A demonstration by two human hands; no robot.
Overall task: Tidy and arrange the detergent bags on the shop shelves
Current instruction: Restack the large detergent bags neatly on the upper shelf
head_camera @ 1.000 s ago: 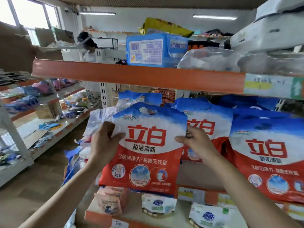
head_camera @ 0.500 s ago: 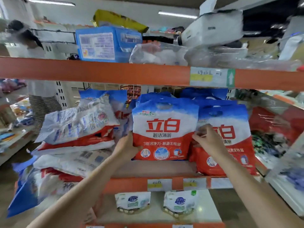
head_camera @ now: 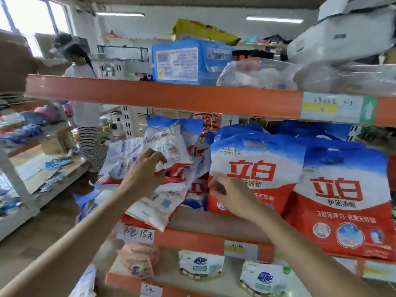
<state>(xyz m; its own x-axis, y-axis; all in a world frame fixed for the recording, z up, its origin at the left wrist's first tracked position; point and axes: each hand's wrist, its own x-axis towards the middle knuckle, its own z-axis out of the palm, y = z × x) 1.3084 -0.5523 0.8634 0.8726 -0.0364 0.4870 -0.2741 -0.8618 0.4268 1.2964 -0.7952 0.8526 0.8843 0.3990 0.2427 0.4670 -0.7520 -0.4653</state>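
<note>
Two red, white and blue detergent bags stand upright on the middle shelf: one in the centre, one to its right. Left of them lies a messy pile of bags on their sides, the top one showing its white printed back. My left hand pinches the right end of that top bag. My right hand is at the lower left edge of the centre upright bag, its fingers curled on the edge. More crumpled bags hang over the shelf's front.
The orange beam of the upper shelf runs just above the bags, with a blue pack and plastic-wrapped goods on it. Small white pouches stand on the shelf below. A person stands in the aisle at the left, by another rack.
My left hand left the centre upright bag and took hold of the lying bag on the pile. My right hand shifted from the seam between the upright bags to the centre bag's left edge.
</note>
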